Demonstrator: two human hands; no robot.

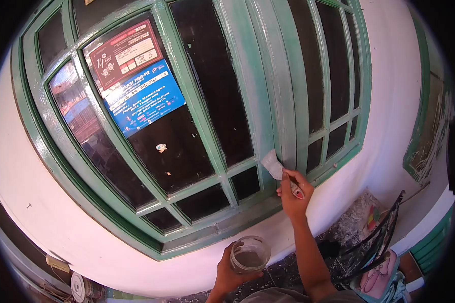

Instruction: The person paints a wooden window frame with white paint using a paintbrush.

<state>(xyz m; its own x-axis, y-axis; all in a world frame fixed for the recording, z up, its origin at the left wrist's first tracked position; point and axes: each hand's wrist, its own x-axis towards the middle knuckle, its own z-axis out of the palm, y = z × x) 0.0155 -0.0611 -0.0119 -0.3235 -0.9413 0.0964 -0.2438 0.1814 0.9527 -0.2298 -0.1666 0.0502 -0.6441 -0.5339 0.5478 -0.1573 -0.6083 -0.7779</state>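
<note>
My right hand (294,192) is closed round the handle of a paintbrush (273,165). The brush's pale, paint-covered head touches the green window frame (266,111), low on the upright between the panes. My left hand (225,270) grips a clear round tub (250,254) below the sill, its mouth facing up. Greyish paint lies inside the tub. Parts of the frame look wet and shiny, and grey-green streaks run down the middle uprights.
A red sticker (126,54) and a blue sticker (145,98) are on one pane. The white wall (86,237) surrounds the window. At lower right are black metal bars (384,232) and a pink bag (376,276). A cable reel (81,288) sits at lower left.
</note>
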